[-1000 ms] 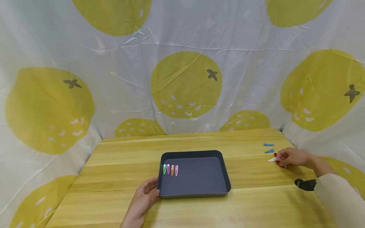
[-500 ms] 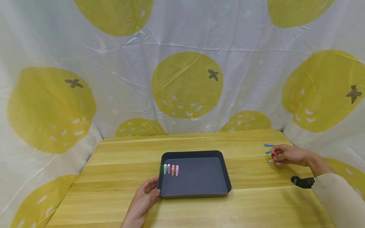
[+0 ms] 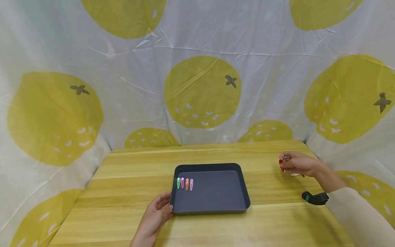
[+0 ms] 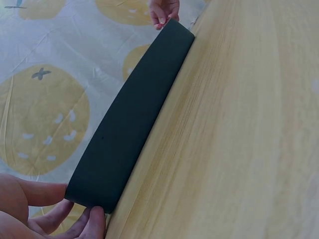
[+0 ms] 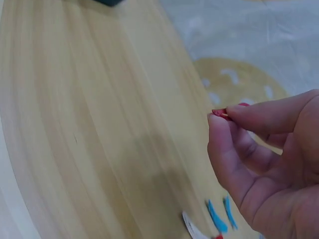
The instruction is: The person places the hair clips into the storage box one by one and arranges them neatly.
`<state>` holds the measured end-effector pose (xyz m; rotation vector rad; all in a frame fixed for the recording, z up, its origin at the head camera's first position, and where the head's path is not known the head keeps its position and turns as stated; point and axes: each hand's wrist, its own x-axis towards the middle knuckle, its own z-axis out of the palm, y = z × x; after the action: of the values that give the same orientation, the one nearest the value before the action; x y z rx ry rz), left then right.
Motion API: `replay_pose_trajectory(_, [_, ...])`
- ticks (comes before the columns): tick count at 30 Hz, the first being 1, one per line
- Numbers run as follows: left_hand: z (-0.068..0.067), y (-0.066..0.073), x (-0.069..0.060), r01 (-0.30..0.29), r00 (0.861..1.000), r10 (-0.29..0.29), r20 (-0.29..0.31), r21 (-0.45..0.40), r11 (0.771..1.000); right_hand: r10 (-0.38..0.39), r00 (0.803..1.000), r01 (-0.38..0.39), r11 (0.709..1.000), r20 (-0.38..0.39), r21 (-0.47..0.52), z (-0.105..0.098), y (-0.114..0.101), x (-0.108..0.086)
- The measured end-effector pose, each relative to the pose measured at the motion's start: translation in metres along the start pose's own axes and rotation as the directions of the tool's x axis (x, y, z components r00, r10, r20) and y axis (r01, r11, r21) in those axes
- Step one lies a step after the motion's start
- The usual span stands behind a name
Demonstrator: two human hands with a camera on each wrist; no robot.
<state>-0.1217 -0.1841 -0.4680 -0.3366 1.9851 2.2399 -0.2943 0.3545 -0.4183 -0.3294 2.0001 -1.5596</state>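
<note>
Pinching a small red hair clip (image 3: 281, 166) between thumb and fingertip, a person's right hand (image 3: 298, 164) hovers over a yellow-toned wooden bench (image 3: 123, 178), well to the right of a dark grey rectangular tray (image 3: 216, 195). The left hand (image 3: 156, 211) has its grip on the tray's near left corner. Inside, a green clip (image 3: 178, 183), magenta clip (image 3: 182, 183), orange clip (image 3: 187, 184) and pale pink clip (image 3: 191, 185) line the left side; a white clip (image 5: 190, 227) and two slim blue clips (image 5: 215, 217) lie on the bench near the right hand.

A red clip (image 3: 281, 166) is held aloft, right of a dark tray (image 3: 219, 193) with four clips (image 3: 187, 184).
</note>
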Motion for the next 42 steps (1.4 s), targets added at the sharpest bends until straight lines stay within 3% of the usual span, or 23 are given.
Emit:
replay_pose_trajectory(10, [0.001, -0.001, -0.002, -0.017, 1.0, 0.017, -0.003, -0.012, 1.0, 0.009, 0.998, -0.012, 0.999, -0.057, -0.046, 0.038, -0.019, 0.024])
replay_pose_trajectory(22, [0.004, -0.001, -0.001, -0.031, 0.999, 0.031, -0.033, 0.002, 1.0, -0.043, 0.999, 0.04, 0.982, -0.011, -0.182, 0.08, -0.04, 0.057])
replay_pose_trajectory(31, [0.006, -0.001, -0.002, -0.07, 0.997, 0.071, -0.035, 0.027, 0.997, -0.066, 0.995, 0.08, 0.976, 0.073, -0.201, 0.107, -0.043, 0.081])
replay_pose_trajectory(42, [0.007, -0.001, -0.003, -0.075, 0.997, 0.076, -0.02, 0.053, 0.996, -0.089, 0.99, 0.112, 0.969, 0.114, -0.219, 0.142, -0.054, 0.107])
